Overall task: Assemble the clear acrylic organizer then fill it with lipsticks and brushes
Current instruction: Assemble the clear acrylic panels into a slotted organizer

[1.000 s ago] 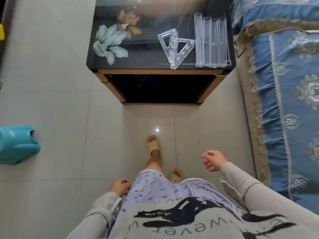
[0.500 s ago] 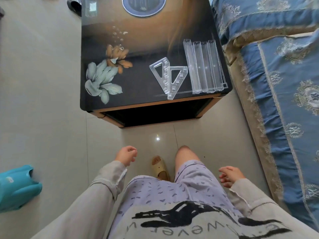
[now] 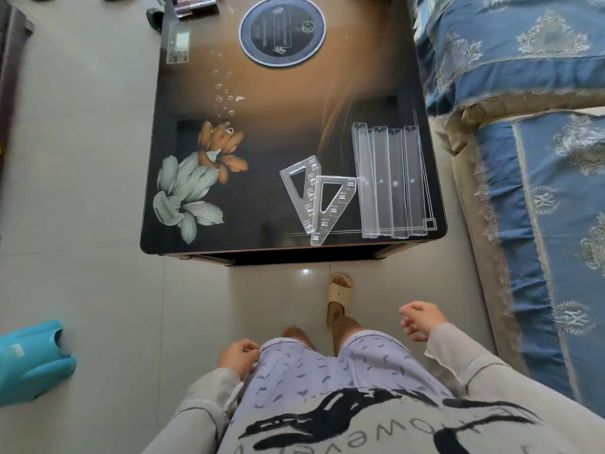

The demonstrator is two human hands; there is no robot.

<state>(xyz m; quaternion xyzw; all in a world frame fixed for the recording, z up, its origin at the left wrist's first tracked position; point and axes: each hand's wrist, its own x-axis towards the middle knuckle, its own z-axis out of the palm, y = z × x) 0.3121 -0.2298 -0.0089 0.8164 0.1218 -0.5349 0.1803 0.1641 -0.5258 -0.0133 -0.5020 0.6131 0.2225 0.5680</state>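
Clearly both empty, loosely curled left hand [image 3: 240, 357] and right hand [image 3: 422, 321] risk knocking the overhanging triangular side panels [image 3: 316, 199] off the table [image 3: 229, 237]

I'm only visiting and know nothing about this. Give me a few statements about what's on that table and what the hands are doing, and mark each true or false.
1. Two clear triangular side panels lie flat on the table, overlapping. True.
2. The long clear trays lie side by side near the table's right edge. True.
3. The right hand holds a clear panel. False: it is empty, short of the table.
4. The organizer is already assembled. False: its parts lie separate.
5. The left hand rests on the table. False: it hangs beside the person's leg.
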